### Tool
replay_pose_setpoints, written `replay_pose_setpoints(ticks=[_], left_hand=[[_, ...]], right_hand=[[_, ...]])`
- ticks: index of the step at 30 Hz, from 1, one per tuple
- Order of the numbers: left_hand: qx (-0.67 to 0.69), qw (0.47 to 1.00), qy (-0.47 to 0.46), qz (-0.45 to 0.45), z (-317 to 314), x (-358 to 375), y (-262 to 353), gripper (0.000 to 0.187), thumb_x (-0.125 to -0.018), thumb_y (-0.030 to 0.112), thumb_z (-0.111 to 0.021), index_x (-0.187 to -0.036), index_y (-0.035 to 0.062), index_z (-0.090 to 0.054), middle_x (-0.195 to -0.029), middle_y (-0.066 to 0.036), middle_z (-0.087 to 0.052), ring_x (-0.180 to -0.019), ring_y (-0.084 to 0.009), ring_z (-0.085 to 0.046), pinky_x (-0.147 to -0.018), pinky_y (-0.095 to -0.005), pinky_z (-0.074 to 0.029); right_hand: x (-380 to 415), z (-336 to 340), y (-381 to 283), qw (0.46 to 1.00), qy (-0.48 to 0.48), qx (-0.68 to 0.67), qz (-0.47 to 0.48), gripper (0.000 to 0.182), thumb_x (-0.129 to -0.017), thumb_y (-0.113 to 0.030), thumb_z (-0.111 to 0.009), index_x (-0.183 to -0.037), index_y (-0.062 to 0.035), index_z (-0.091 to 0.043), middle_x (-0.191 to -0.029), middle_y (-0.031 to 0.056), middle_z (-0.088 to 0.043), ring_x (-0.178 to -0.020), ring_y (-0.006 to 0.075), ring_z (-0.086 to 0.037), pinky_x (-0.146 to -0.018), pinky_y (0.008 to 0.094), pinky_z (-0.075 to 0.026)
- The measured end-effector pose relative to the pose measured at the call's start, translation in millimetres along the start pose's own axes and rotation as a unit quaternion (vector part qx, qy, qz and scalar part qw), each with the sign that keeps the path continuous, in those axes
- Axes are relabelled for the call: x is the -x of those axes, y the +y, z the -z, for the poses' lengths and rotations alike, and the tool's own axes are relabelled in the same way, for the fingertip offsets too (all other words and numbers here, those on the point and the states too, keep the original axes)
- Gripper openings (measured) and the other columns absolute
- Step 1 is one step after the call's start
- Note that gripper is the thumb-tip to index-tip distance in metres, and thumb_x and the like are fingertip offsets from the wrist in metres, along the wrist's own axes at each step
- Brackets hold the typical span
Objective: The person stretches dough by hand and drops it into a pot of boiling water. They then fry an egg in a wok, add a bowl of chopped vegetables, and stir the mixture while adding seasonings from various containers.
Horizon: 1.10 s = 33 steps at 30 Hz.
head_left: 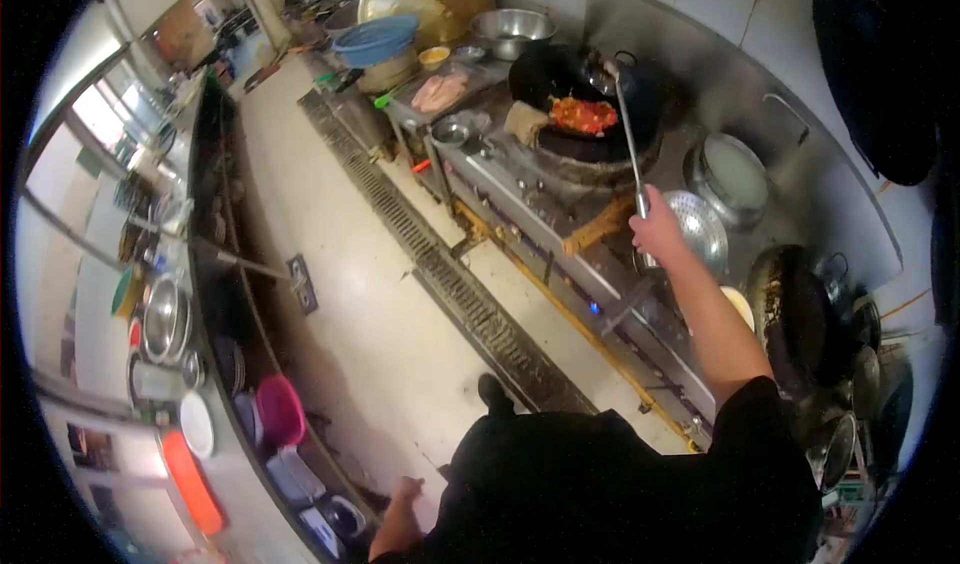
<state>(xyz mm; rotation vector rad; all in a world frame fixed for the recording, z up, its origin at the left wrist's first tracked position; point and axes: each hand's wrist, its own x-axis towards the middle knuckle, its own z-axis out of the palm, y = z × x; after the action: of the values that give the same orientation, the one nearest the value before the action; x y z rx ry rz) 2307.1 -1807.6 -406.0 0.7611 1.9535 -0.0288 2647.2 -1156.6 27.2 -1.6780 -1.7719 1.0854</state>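
Note:
My right hand (660, 229) is closed around the long metal handle of a ladle (631, 144). The ladle's bowl hangs at the far side of a black wok (542, 72) on the stove. Red and yellow chopped food (583, 116) lies in the wok, and a tan folded cloth (525, 124) rests at its left edge. A perforated metal strainer (697, 226) sits just beyond my right wrist. My left hand (405, 489) hangs low at my side, apart from the counter; its fingers are too small and blurred to read.
Along the stove (560, 214) runs a floor drain grate (440, 284). A lidded pot (735, 169) and another dark wok (800, 314) stand to the right. Raw meat (440, 92) lies on a tray at the back. The left counter (240, 504) holds bowls and an orange tray (192, 482).

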Motion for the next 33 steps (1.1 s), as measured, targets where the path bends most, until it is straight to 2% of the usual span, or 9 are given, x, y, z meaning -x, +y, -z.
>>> replay_pose_setpoints(ticks=[3,4,5,10,13,18,26,31,33], left_hand=[[-0.179,0.964,0.196,-0.015,114,-95,40,0.046,-0.091,0.038,-0.043,-0.104,-0.0014,-0.062,-0.11,-0.02,-0.06,-0.106,-0.036,-0.054,-0.091,-0.0441,-0.043],[-0.219,0.972,0.078,-0.031,194,-105,83,0.047,-0.091,0.041,-0.044,-0.106,-0.0002,-0.061,-0.107,-0.022,-0.06,-0.107,-0.0351,-0.053,-0.094,-0.043,-0.041],[-0.214,0.935,0.258,-0.113,230,-123,107,0.041,-0.088,0.036,-0.051,-0.098,-0.0029,-0.061,-0.101,-0.022,-0.062,-0.1,-0.0368,-0.057,-0.087,-0.0428,-0.045],[0.243,0.922,0.264,-0.146,405,-172,290,0.026,-0.085,0.026,-0.058,-0.083,-0.0002,-0.058,-0.084,-0.017,-0.064,-0.073,-0.0314,-0.063,-0.068,-0.0403,-0.05],[0.347,0.89,0.24,-0.176,427,-206,336,0.026,-0.085,0.027,-0.057,-0.082,0.0011,-0.058,-0.081,-0.016,-0.063,-0.068,-0.0287,-0.062,-0.067,-0.0394,-0.05],[-0.142,0.891,0.165,-0.398,441,-255,348,0.018,-0.082,0.024,-0.058,-0.08,0.0061,-0.059,-0.08,-0.013,-0.062,-0.079,-0.0305,-0.06,-0.069,-0.0416,-0.049],[-0.038,0.987,0.002,-0.157,498,-361,305,0.028,-0.08,0.031,-0.06,-0.081,0.0027,-0.063,-0.086,-0.017,-0.063,-0.085,-0.0328,-0.059,-0.077,-0.0423,-0.049],[-0.249,0.928,0.033,-0.276,600,-411,405,0.027,-0.083,0.028,-0.058,-0.079,0.0033,-0.065,-0.084,-0.019,-0.062,-0.086,-0.0322,-0.059,-0.078,-0.0421,-0.048],[0.093,0.922,0.025,-0.376,612,-490,392,0.007,-0.072,0.015,-0.061,-0.07,0.0085,-0.06,-0.079,-0.012,-0.062,-0.077,-0.0274,-0.057,-0.068,-0.0387,-0.048]], right_hand=[[-86,-19,22,0.95,0.073,0.285,0.109,0.067,-0.081,-0.009,-0.058,-0.14,-0.0079,-0.026,-0.09,0.0216,-0.063,-0.075,0.034,-0.064,-0.067,0.0441,-0.051],[-94,-21,7,0.958,0.05,0.279,0.046,0.068,-0.076,-0.007,-0.056,-0.139,-0.0096,-0.029,-0.095,0.0278,-0.06,-0.091,0.0435,-0.057,-0.081,0.0503,-0.045],[-107,-28,11,0.958,0.054,0.278,0.037,0.068,-0.076,-0.007,-0.056,-0.139,-0.0096,-0.029,-0.095,0.0278,-0.06,-0.091,0.0435,-0.057,-0.081,0.0503,-0.045],[-159,-39,13,0.941,0.049,0.33,-0.059,0.072,-0.077,-0.009,-0.056,-0.141,-0.0145,-0.025,-0.092,0.0272,-0.061,-0.086,0.0433,-0.059,-0.077,0.0498,-0.047],[-197,-37,27,0.94,0.038,0.333,-0.058,0.073,-0.081,-0.012,-0.058,-0.144,-0.015,-0.021,-0.092,0.0211,-0.064,-0.082,0.0379,-0.062,-0.071,0.0463,-0.049],[-237,-44,5,0.982,-0.005,0.145,-0.118,0.076,-0.079,-0.012,-0.061,-0.144,-0.0112,-0.021,-0.088,0.0224,-0.064,-0.077,0.0357,-0.064,-0.067,0.0451,-0.05],[-181,-32,-82,0.936,-0.149,0.228,-0.222,0.082,-0.08,-0.012,-0.062,-0.146,-0.0285,-0.015,-0.09,0.0245,-0.062,-0.077,0.0358,-0.064,-0.07,0.0447,-0.051],[-207,-105,-64,0.938,-0.008,0.261,-0.226,0.081,-0.079,-0.011,-0.06,-0.145,-0.0228,-0.015,-0.106,0.0291,-0.057,-0.081,0.0417,-0.062,-0.074,0.0465,-0.051],[-219,-138,-59,0.96,0.204,0.179,-0.064,0.07,-0.075,-0.004,-0.052,-0.14,-0.0063,-0.029,-0.087,0.0215,-0.064,-0.065,0.0343,-0.062,-0.062,0.0407,-0.05]])
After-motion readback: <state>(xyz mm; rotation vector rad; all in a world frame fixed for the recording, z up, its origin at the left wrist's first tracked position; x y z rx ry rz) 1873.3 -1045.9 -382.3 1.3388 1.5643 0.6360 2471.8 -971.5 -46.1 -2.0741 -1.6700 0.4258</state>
